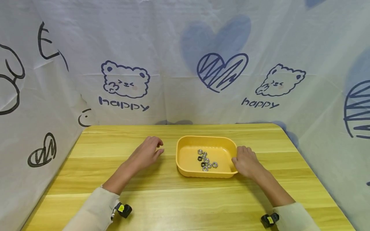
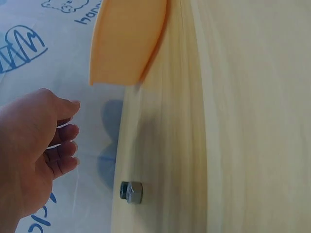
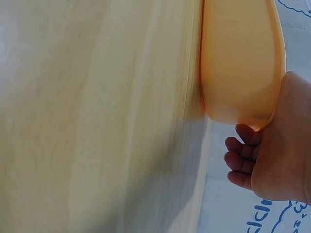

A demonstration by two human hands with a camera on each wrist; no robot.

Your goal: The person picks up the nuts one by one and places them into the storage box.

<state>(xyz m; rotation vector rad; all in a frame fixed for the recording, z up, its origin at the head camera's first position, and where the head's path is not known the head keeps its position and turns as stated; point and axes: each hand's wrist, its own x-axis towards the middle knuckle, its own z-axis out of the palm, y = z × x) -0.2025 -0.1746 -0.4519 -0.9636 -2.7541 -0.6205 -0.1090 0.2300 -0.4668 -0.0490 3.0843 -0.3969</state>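
Note:
A yellow plastic tray (image 1: 185,171) stands on the table with several silver and black hex nuts (image 1: 206,160) loose on its floor. My right hand (image 1: 247,162) grips the tray's right end, thumb over the rim and fingers curled along the outside wall. To the left of the tray, my left hand (image 1: 147,152) hovers over the table with loosely bent fingers and nothing between them. In the left wrist view, a silver nut and a dark nut (image 2: 131,192) sit close together on the tabletop near that hand; the left hand hides them in the head view.
The wood-grain table (image 1: 179,205) ends at the back against a white cloth (image 1: 173,48) printed with bears and hearts. Similar cloth hangs at both sides. Black wrist cameras (image 1: 125,210) are strapped at the light sleeves (image 1: 89,208).

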